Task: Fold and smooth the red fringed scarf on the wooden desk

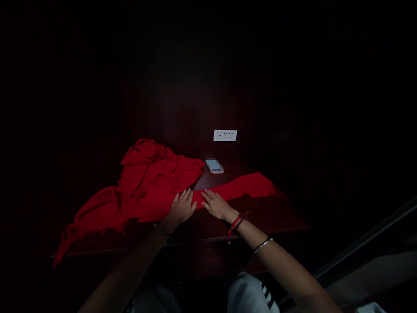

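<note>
A red fringed scarf (146, 174) lies across a dark wooden desk. Its left part is bunched in a loose heap, with one fringed corner hanging over the front edge. Toward the right it runs out as a narrow flat strip that ends in fringe. My left hand (182, 207) rests flat on the scarf where the heap meets the strip, fingers stretched out. Just to its right, my right hand (216, 205) lies palm down on the strip with fingers extended. Neither hand grips the cloth.
Behind the strip a phone (214, 166) lies on the desk (276, 213), its screen lit and blurred out. On the dark back wall sits a white socket plate (225, 135). My knees, in grey trousers (249, 295), are below the desk's front edge. Surroundings are very dark.
</note>
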`<move>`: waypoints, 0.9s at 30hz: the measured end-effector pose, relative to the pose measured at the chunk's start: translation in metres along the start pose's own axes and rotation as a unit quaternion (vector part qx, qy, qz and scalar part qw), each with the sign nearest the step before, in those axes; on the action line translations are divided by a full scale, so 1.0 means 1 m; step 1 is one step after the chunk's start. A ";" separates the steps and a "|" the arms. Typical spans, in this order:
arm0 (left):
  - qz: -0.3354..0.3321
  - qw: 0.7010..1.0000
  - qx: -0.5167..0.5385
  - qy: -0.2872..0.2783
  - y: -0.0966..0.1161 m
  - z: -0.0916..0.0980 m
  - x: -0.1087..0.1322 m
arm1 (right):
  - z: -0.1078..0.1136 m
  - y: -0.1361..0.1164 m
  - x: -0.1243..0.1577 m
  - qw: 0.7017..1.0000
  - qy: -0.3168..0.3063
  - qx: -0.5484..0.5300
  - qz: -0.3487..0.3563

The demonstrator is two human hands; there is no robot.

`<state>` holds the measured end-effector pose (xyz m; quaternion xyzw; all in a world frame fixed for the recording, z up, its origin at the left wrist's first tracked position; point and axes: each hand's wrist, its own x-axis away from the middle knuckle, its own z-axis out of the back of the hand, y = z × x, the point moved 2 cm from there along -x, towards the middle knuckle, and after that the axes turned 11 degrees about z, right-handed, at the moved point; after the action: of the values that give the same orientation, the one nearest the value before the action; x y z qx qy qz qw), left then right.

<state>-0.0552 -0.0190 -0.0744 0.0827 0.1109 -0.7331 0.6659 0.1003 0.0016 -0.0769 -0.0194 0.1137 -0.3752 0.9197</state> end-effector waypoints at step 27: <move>-0.101 0.977 0.026 -0.184 -0.009 -0.003 -0.026 | 0.015 0.052 0.048 0.997 -0.017 0.054 -0.060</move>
<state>-0.0617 0.0071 -0.0697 -0.0480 -0.0255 -0.8020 0.5948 0.1726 0.0051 -0.0777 0.0173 0.0761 -0.4348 0.8971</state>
